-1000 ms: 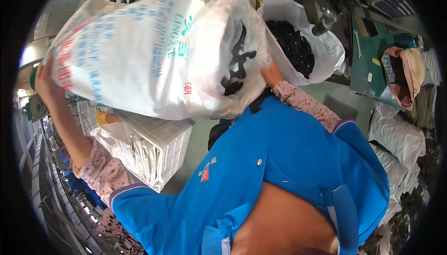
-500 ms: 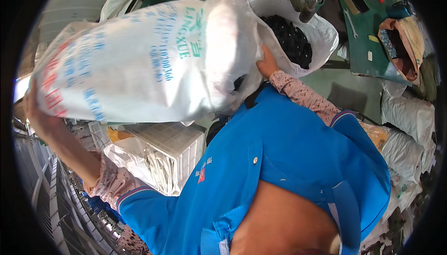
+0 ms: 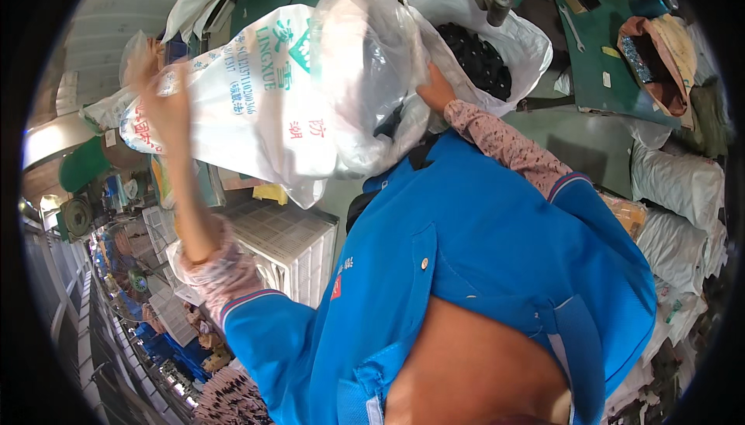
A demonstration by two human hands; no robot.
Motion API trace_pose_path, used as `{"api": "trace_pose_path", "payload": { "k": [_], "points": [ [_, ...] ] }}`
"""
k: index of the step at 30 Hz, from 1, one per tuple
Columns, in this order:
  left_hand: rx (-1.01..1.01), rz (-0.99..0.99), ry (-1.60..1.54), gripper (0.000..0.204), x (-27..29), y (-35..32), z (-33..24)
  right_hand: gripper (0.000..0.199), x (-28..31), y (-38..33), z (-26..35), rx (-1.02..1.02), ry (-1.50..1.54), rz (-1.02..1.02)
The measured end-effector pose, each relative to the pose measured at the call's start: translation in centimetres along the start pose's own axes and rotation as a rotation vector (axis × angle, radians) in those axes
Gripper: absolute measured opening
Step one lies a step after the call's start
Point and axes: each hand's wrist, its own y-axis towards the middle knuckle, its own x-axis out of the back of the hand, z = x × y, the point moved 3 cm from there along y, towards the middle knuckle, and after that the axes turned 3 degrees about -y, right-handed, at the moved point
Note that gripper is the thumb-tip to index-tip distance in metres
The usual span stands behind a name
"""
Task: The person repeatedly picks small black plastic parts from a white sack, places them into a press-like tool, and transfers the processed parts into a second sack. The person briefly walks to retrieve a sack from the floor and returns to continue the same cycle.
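Observation:
I hold a large white woven sack [image 3: 256, 107] with coloured print and a clear plastic liner [image 3: 372, 68], lifted in front of my blue shirt. My left hand [image 3: 159, 103], blurred, grips the sack's closed end at the upper left. My right hand [image 3: 434, 88] is clamped on the liner's mouth at the right. That mouth points at an open white bag [image 3: 528, 37] filled with small black parts [image 3: 477, 57]. A few dark pieces show inside the liner near the mouth.
A white slatted plastic crate [image 3: 291, 239] stands below the sack. Stuffed white sacks [image 3: 675, 184] are stacked at the right. A green bench top [image 3: 597, 53] with tools and a brown open bag [image 3: 652, 45] lies at the upper right. Racks of parts run along the lower left.
My left hand has swung the sack's closed end upward and to the right. The sack looks slacker, and fewer black parts show at its mouth.

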Motion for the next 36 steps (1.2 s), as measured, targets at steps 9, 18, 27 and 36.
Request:
{"api": "trace_pose_path", "payload": {
  "k": [9, 18, 27, 36],
  "points": [
    [-0.487, 0.979, 0.548, 0.031, -19.8, -13.5, -8.0, 0.059, 0.2, -1.8, 5.8, -0.050, -0.144, 0.238],
    [0.598, -0.105, -0.408, 0.013, -3.5, -8.1, 8.1, 0.063, -0.1, -2.3, 4.9, 0.073, -0.111, 0.089],
    [0.814, -0.069, -0.397, 0.019, -7.5, -12.4, 6.9, 0.057, 0.2, -3.6, 3.1, -0.024, -0.154, 0.187],
    [-0.003, 0.422, -0.197, 0.038, -17.8, -15.6, -10.7, 0.054, 0.0, -4.0, 5.4, 0.038, -0.166, 0.197]
  ]
}}
